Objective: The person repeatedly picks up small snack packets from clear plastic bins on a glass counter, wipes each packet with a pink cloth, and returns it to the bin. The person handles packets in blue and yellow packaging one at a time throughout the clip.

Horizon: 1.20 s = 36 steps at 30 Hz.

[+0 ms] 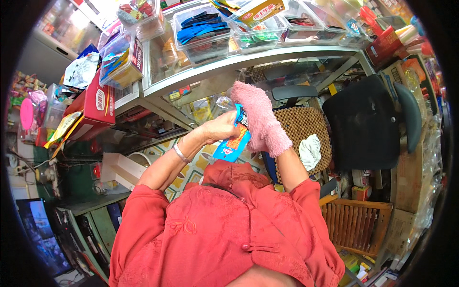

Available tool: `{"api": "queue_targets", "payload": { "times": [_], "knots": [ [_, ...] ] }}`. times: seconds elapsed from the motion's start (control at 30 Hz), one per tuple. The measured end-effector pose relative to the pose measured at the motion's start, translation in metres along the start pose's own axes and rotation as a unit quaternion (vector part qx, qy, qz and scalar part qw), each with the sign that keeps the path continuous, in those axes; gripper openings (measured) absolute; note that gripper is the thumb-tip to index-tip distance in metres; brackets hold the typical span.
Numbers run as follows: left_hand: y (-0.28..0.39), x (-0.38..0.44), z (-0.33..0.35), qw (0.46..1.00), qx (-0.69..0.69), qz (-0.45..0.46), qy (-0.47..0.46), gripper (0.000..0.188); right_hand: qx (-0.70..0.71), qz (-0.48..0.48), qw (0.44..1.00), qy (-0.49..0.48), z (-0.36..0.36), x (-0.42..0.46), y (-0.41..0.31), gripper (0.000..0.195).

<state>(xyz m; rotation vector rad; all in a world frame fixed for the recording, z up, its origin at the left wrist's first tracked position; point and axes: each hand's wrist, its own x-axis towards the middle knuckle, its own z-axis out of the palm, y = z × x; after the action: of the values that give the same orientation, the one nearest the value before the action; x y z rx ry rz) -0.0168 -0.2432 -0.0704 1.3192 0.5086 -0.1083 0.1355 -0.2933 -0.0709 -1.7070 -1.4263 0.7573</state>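
Observation:
My left hand [223, 128], bare with a silver bangle at the wrist, grips a blue snack packet [238, 138] with an orange picture and printing on it. The packet hangs at a slant above the tiled floor. A pink fluffy sock or mitt [256, 114] covers my right hand [267, 138] down to the wrist. Its fuzzy side lies against the right edge of the packet. The fingers inside the covering are hidden, so their pose is unclear.
A glass display counter [251, 61] stands ahead, topped by clear plastic bins, one with blue packets [202, 30]. A red carton [96, 107] sits at left. To the right are an office chair [362, 122], a beaded seat cover [294, 123] and a white cloth [310, 152].

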Motion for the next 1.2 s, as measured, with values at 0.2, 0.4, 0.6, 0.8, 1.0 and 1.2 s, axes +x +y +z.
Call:
{"api": "queue_targets", "payload": {
  "times": [0.2, 0.4, 0.6, 0.8, 1.0, 1.2],
  "knots": [
    [0.013, 0.001, 0.001, 0.970, -0.153, 0.125, 0.141, 0.030, 0.149, 0.124, 0.971, 0.143, -0.004, -0.006, 0.025, 0.023],
    [-0.002, 0.042, -0.028, 0.845, -0.394, 0.260, 0.252, 0.033, -0.368, 0.050, 0.902, 0.221, 0.007, -0.013, -0.014, 0.020],
    [0.017, 0.059, 0.005, 0.842, -0.461, 0.253, 0.122, 0.055, -0.381, 0.056, 0.906, 0.176, 0.024, -0.017, -0.014, 0.016],
    [0.014, 0.047, -0.002, 0.820, -0.502, 0.249, 0.116, 0.046, -0.398, 0.048, 0.906, 0.136, 0.011, -0.014, -0.009, 0.015],
    [0.038, 0.031, -0.014, 0.797, -0.511, 0.299, 0.124, 0.048, -0.426, 0.060, 0.901, 0.052, -0.008, -0.022, -0.010, 0.017],
    [0.028, 0.037, -0.002, 0.822, -0.496, 0.261, 0.102, 0.049, -0.518, 0.115, 0.837, 0.137, 0.005, -0.015, -0.003, 0.043]
  ]
}}
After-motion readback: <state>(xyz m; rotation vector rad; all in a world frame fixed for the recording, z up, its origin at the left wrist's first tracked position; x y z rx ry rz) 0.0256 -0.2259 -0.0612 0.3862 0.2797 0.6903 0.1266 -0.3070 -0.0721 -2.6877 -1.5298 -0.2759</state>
